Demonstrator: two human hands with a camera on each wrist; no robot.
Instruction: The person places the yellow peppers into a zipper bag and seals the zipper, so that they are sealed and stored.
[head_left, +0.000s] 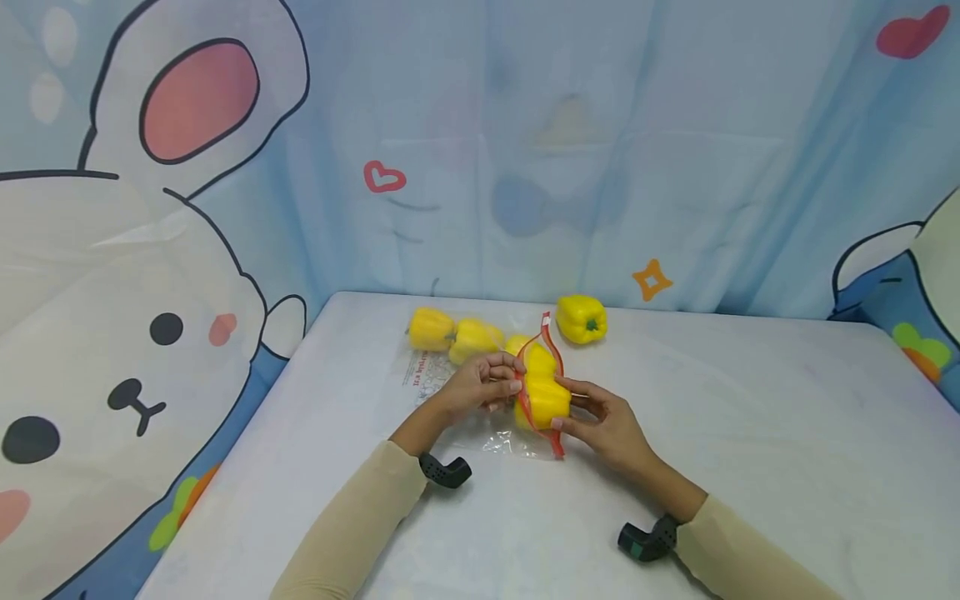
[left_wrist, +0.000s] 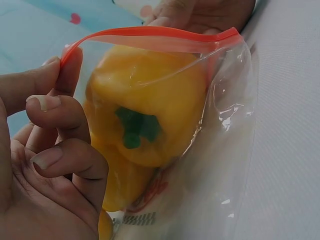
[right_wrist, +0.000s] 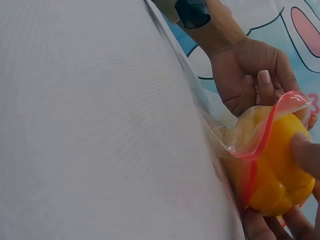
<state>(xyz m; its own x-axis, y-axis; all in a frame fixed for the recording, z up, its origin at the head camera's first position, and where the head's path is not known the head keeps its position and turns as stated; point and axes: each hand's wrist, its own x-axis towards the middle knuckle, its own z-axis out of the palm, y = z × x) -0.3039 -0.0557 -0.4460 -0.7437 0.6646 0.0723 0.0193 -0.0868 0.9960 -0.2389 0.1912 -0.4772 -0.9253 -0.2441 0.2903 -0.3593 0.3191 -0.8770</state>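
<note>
A clear zip bag (head_left: 498, 440) with a red zip edge lies on the table, its mouth spread toward the right. My left hand (head_left: 482, 382) pinches the red edge between thumb and finger, as the left wrist view shows. With its fingers and thumb, my right hand (head_left: 606, 423) grips a yellow bell pepper (head_left: 547, 403) at the bag's mouth. That pepper's green stem (left_wrist: 135, 127) shows through the plastic in the left wrist view. More yellow peppers (head_left: 476, 337) sit farther back and left, along the bag; printed lettering partly shows beside them.
One loose yellow bell pepper (head_left: 582, 319) stands near the table's back edge, just beyond the bag. A white cloth covers the table (head_left: 750, 417). Behind it hangs a light blue curtain (head_left: 450, 100) with cartoon prints.
</note>
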